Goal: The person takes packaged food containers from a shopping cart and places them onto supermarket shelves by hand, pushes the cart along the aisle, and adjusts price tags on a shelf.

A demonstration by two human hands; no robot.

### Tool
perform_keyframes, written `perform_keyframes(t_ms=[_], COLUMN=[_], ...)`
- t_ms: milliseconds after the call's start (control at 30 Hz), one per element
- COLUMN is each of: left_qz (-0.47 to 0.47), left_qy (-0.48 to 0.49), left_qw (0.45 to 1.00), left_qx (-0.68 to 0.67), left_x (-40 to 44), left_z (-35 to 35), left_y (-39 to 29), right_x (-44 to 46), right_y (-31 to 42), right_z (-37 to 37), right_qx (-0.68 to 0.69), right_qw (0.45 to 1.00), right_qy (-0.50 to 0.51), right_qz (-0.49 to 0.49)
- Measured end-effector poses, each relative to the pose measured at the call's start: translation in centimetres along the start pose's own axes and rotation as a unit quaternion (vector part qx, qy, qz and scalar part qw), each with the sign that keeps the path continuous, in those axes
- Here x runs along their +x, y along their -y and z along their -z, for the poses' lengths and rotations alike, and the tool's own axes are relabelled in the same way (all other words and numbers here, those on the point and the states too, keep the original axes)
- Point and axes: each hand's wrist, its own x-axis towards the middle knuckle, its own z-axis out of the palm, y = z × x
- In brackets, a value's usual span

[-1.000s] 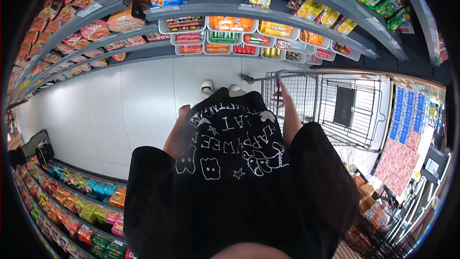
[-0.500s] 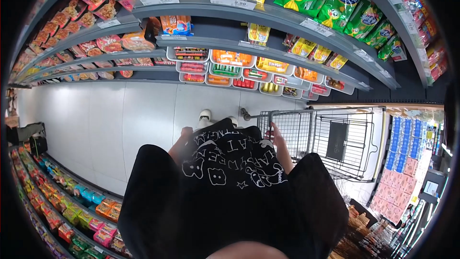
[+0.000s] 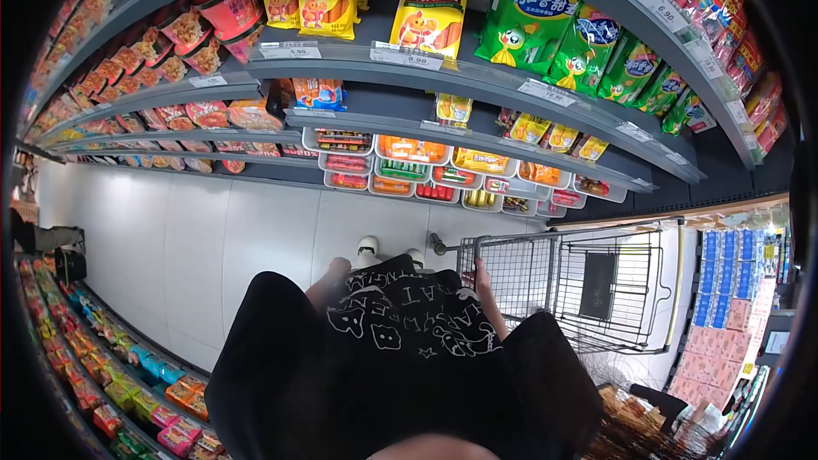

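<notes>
My right hand [image 3: 483, 279] is at the near end of a grey wire shopping cart [image 3: 545, 277], closed on its handle. The cart stands on my right and holds a dark flat panel [image 3: 601, 279] on its inner wire frame. My left hand [image 3: 336, 270] hangs at my left side, beside the hem of my black printed shirt [image 3: 409, 315]. Its fingers are too small and partly hidden to make out. In front of both hands rise shelves of packaged sausages, with yellow bags [image 3: 432, 8] and green bags [image 3: 528, 21] on the upper level.
Clear bins of sausages [image 3: 409, 172] line the bottom shelf. Instant noodle bowls [image 3: 192, 77] fill the left shelves. Pale floor [image 3: 170, 238] stretches left, where a person's leg [image 3: 51, 238] shows. Snack shelves [image 3: 128, 366] stand behind left; stacked boxes [image 3: 707, 332] rise beyond the cart.
The view has tilted up, so the shelves, cart and floor sit lower and more of the upper bags shows. My right hand stays at the cart and my left hand stays at my side.
</notes>
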Motion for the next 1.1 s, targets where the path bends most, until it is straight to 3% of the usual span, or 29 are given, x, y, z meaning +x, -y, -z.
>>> perform_keyframes(t_ms=[233,567,933,1000,1100], left_qz=[0.018,0.055,0.052,0.063,0.057], left_qy=[-0.012,-0.034,-0.008,-0.02,-0.008], left_qw=[0.998,0.993,0.994,0.991,0.992], left_qx=[-0.06,-0.103,-0.097,-0.117,-0.114], left_x=[-0.8,-1.8,-1.4,-1.5,-1.5], left_z=[0.8,1.7,1.6,1.7,1.9], left_y=[-0.8,-1.5,-1.0,-1.1,-1.3], right_x=[0.2,3.5,2.0,1.9,1.4], right_y=[-0.7,-0.8,1.2,1.5,1.5], right_z=[-0.4,-0.8,-1.4,-1.2,-1.1], right_qx=[0.034,-0.007,-0.003,-0.036,-0.035], right_qw=[0.995,0.998,0.999,0.998,0.999], right_qy=[0.005,-0.051,-0.046,-0.036,-0.019], right_qz=[0.091,-0.04,0.01,-0.043,-0.036])
